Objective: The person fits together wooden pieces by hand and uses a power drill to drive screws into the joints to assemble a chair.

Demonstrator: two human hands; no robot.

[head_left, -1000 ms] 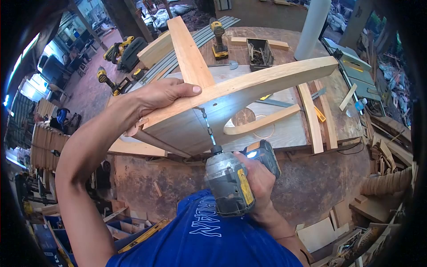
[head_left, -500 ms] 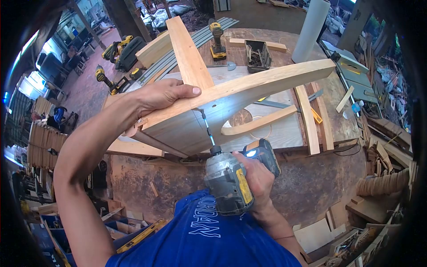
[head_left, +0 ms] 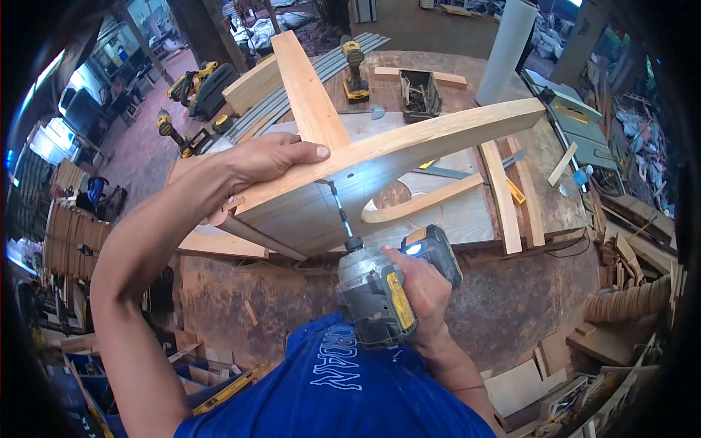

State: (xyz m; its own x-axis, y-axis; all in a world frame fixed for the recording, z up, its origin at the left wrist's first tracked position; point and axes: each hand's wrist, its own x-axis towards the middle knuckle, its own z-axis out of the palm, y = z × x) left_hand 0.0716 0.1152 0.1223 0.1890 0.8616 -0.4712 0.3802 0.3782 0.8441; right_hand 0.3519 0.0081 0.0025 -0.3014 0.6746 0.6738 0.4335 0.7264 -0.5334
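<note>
My right hand is wrapped round the handle of a yellow-and-black cordless impact driver. Its lamp is lit, and its long bit reaches up to the side face of a curved wooden board, right by a dark hole mark. Whether a screw sits at the tip is too small to tell. On the board's upper edge my left hand grips it, thumb on top and fingers hidden behind. Next to that thumb, a straight wooden piece extends away from the board.
On the workbench stand another cordless drill and a box of screws. Wooden strips, a curved offcut and a white roll lie or stand around. A third drill is at the left.
The view has shifted very slightly. Both hands, the driver and the board keep nearly the same positions, with the bit still at the same spot on the board.
</note>
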